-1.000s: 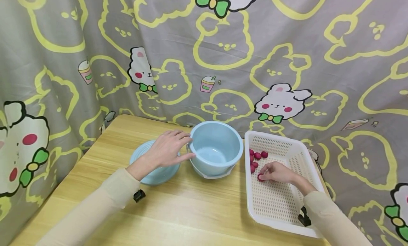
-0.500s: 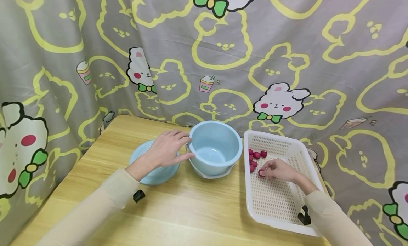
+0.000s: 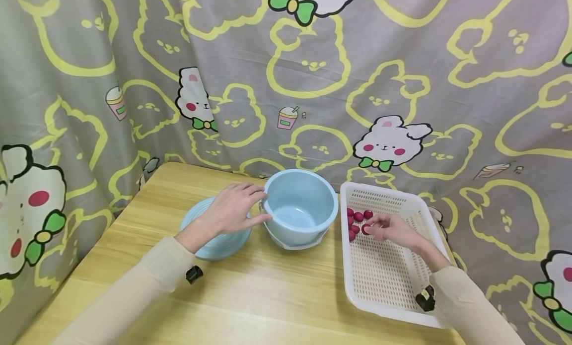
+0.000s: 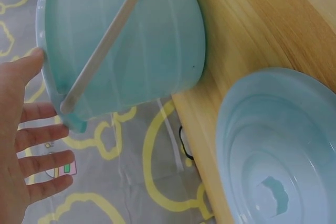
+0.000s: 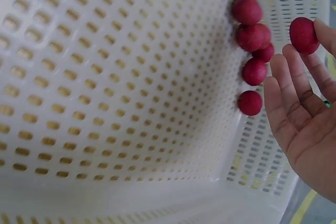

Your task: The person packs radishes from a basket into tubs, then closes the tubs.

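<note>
My right hand [image 3: 395, 232] pinches a small round red radish [image 5: 303, 35] between thumb and fingers, low inside a white slotted basket [image 3: 349, 285]. Several more red radishes [image 5: 250, 71] lie along the basket's left side, just beyond the fingers in the right wrist view. At the light blue bucket [image 3: 308, 231], my left hand [image 3: 234, 208] touches the left of the rim with its thumb and fingertips, fingers fairly straight. The bucket stands upright, and its pale handle [image 4: 105, 45] hangs down along the outside. The bucket's visible inside holds nothing.
A shallow, ringed light blue round piece [image 3: 219, 250] lies on the wooden table [image 3: 268, 295] beneath my left forearm and hand. A patterned grey curtain [image 3: 250, 62] hangs behind the table. The basket stands close right of the bucket.
My right hand has moved the pinched radish away from me, up beside the other radishes. The left hand stays at the bucket rim, while the head view shifts slightly.
</note>
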`<state>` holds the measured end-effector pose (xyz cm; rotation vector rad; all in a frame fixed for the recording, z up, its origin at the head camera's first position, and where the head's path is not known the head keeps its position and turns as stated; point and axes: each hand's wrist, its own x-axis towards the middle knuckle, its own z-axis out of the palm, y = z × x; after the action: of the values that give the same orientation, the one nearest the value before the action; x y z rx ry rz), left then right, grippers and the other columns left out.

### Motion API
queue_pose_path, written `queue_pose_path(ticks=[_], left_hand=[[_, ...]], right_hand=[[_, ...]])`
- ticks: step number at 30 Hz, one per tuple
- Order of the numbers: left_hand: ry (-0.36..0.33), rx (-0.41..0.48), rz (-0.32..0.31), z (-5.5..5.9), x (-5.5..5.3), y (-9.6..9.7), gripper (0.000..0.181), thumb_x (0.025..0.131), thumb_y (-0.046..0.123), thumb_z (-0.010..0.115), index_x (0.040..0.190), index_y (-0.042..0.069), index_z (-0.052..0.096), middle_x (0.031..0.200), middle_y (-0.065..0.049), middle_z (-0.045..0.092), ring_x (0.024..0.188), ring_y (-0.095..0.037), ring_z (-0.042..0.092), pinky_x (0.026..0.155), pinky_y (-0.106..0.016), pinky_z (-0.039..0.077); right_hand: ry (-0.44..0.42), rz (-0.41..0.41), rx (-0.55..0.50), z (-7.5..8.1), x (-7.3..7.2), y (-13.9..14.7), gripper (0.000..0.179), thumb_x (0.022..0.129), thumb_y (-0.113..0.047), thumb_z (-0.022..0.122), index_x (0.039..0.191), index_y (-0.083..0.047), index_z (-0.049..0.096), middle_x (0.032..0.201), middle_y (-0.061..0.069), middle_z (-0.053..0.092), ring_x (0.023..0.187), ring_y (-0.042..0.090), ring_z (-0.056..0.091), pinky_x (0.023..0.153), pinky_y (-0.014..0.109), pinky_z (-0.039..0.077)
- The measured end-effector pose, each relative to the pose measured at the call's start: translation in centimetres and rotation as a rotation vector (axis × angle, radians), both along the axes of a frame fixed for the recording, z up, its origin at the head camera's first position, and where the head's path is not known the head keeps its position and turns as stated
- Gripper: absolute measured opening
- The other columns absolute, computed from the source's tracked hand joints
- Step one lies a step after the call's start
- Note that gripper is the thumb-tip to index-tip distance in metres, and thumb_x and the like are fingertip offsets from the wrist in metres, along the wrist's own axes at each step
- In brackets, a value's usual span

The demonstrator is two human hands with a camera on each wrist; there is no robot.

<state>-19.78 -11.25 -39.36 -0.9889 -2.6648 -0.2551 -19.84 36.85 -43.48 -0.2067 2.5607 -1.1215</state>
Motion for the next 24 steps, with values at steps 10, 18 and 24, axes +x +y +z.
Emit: queue_pose_path(ticks=[10, 18, 24], left_hand=[[-0.011, -0.001, 0.002, 0.0, 0.0, 0.0, 0.06, 0.098, 0.064, 0.064, 0.13, 0.014, 0.072, 0.138, -0.008, 0.071, 0.13, -0.032, 0.066, 0.109, -0.052, 0.055], [-0.02, 0.0, 0.005, 0.1, -0.1, 0.0, 0.061, 0.098, 0.065, 0.063, 0.131, 0.014, 0.072, 0.139, -0.008, 0.071, 0.131, -0.032, 0.066, 0.11, -0.053, 0.055], [-0.017, -0.001, 0.006, 0.2, -0.1, 0.0, 0.061, 0.098, 0.064, 0.063, 0.131, 0.014, 0.072, 0.138, -0.008, 0.071, 0.13, -0.032, 0.067, 0.109, -0.053, 0.056]], right_hand=[[0.067, -0.018, -0.095, 2.5, 0.2, -1.1, 0.039, 0.101, -0.025, 0.073, 0.128, 0.003, 0.067, 0.099, 0.012, 0.072, 0.078, 0.012, 0.067, 0.072, 0.027, 0.06], [0.155, -0.019, -0.113, 5.6, -0.2, -2.3, 0.036, 0.101, -0.024, 0.073, 0.126, 0.002, 0.069, 0.1, 0.005, 0.075, 0.082, 0.007, 0.071, 0.076, 0.024, 0.061], [0.199, -0.03, -0.14, 7.6, -0.5, -3.7, 0.038, 0.101, -0.028, 0.073, 0.126, 0.0, 0.067, 0.096, -0.008, 0.077, 0.087, 0.005, 0.074, 0.079, 0.02, 0.061]])
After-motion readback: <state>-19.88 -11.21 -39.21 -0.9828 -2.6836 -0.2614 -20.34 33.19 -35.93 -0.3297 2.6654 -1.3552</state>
